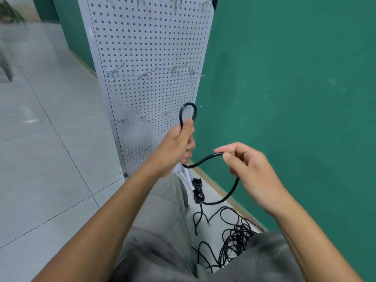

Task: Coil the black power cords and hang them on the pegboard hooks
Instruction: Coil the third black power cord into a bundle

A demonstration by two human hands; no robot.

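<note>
Green wall [295, 78] fills the right of the view; pale grey floor tiles [50, 159] cover the left. A white pegboard [150, 47] stands upright against the wall, resting on the floor, with metal hooks [144, 75] set in rows across it. All visible hooks are bare.

The person is low to the floor, grey trouser legs [158, 220] showing at the bottom of the frame, both bare forearms reaching forward.

Left hand [177, 145]: grip closed around a black power cord [203, 159]. A small loop of that cord stands up above the fist, in front of the lower pegboard. The loop is near the lowest row of hooks; whether it touches one cannot be told.

Right hand [250, 169]: thumb and fingertips pinched on the same cord, to the right of and slightly below the left hand. Between the two hands the cord sags in a shallow curve. Below the right hand it arcs down and left toward the floor.

On the floor between the trouser legs and the wall lies a loose tangle of black cord [236, 237], uncoiled, with several loops spread over the tiles. Just beside the foot of the pegboard lies a separate tight bundle of black cord [198, 190] with plugs showing at its lower end. Whether the held cord runs into the tangle or past it cannot be settled from this view.

A blurred green plant [11, 13] sits at the top left corner.
</note>
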